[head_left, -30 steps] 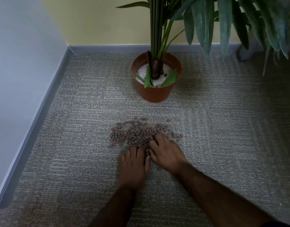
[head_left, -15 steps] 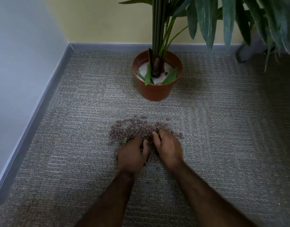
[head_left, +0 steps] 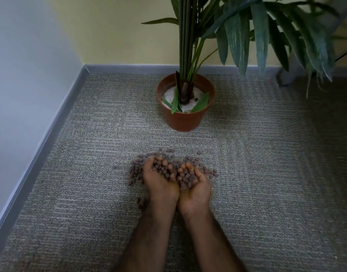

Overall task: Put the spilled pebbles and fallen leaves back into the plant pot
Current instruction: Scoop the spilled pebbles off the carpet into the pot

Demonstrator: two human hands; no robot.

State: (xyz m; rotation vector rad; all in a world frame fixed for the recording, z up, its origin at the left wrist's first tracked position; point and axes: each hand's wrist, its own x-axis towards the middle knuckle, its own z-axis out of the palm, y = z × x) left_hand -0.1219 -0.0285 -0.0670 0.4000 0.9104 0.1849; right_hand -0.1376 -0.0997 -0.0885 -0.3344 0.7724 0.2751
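Brown clay pebbles (head_left: 136, 171) lie in a loose heap on the grey carpet in front of me. My left hand (head_left: 158, 183) and my right hand (head_left: 196, 185) are pressed side by side, palms up, cupped just above the heap, with a scoop of pebbles (head_left: 180, 173) in them. The terracotta plant pot (head_left: 185, 120) stands farther ahead, upright, with a white surface inside. Two green leaves (head_left: 201, 103) lie inside the pot against its near rim, beside the plant's stems.
A grey skirting board (head_left: 57, 122) runs along the left wall and the back wall, meeting in a corner. Long drooping leaves of the plant (head_left: 262, 32) hang over the upper right. A dark object (head_left: 286, 75) stands at the back right by the wall.
My hands were flat, palms down, on the near edge of the heap. They drew together, turned palms up and lifted with pebbles in them.
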